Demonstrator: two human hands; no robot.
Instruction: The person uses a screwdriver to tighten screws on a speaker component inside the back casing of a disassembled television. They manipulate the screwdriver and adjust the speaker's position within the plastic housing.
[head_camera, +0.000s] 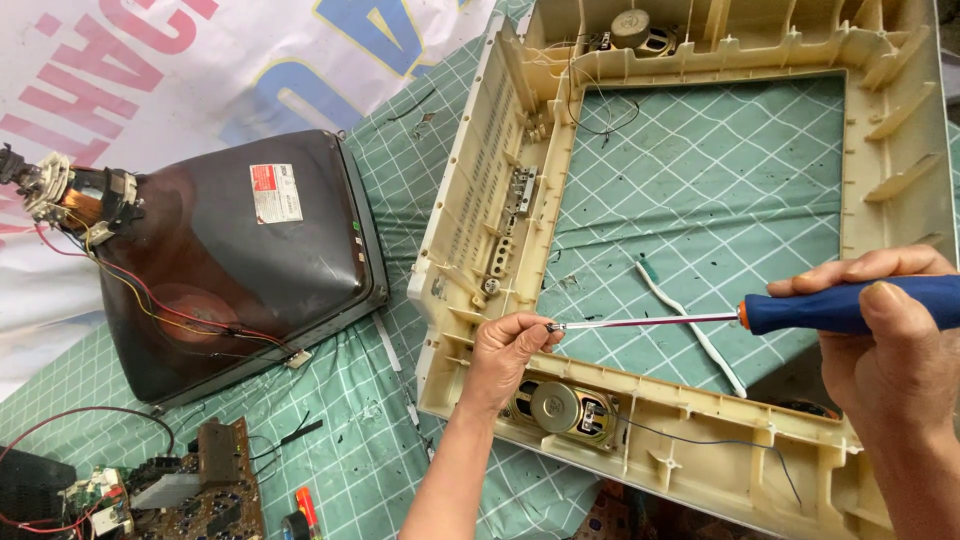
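Inside: two hands (700, 340), one screwdriver (780, 312)

frame (500, 200): yellowed matt plastic | screwdriver (750, 315): shiny metal shaft, blue handle | tube (250, 260): glossy glass

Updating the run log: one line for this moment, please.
left hand: pinching screwdriver tip | right hand: gripping blue handle | screwdriver: level, over cream TV frame | speaker: below left hand

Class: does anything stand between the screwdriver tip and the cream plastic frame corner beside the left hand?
Nothing visible does. The blue-handled screwdriver tip sits at the left hand fingertips, beside the cream plastic television frame.
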